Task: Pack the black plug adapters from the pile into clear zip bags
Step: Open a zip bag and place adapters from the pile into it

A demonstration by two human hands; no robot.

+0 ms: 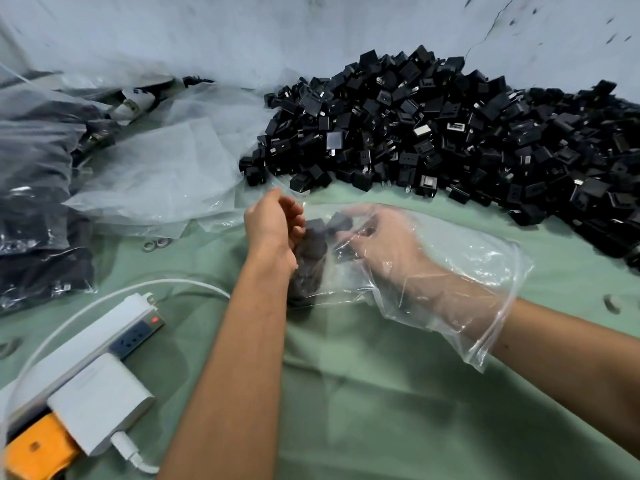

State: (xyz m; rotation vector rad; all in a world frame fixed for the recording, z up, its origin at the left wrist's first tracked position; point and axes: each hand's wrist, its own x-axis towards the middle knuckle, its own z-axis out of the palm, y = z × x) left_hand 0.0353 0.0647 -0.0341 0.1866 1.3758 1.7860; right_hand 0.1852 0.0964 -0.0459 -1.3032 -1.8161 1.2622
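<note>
Black plug adapters, small hard plastic cubes with metal prongs, lie heaped in a big pile (pixel 450 133) along the far right of the green cloth-covered tabletop (pixel 363 393), and a few of them (pixel 311 247) already sit inside the clear zip bag (pixel 450 271) you are working in, at the middle of the scene. Your right hand (pixel 384 237) is pushed deep into that bag, the film sleeving your wrist, and its grip looks curled around one or two adapters, though the plastic blurs the fingers too much to be sure how many. Your left hand (pixel 273 223) is outside the bag at its far-left end, fingers curled in a narrow grip that seems to pinch the film beside the dark clump of adapters. Expect each adapter to be light, rigid and fairly smooth, so take hold across the flat body sides and keep clear of the prongs, which could snag or pierce the film. The bag is thin, limp and slippery; it will sag under the load, so support it from below near the clump and hold the mouth by its stiffer zip edge. To the far left lie filled bags of dark parts (pixel 38 216) and loose clear sheeting (pixel 162 174); near left sits a white power strip (pixel 100 337) with a white charger block (pixel 100 400) plugged in.
</note>
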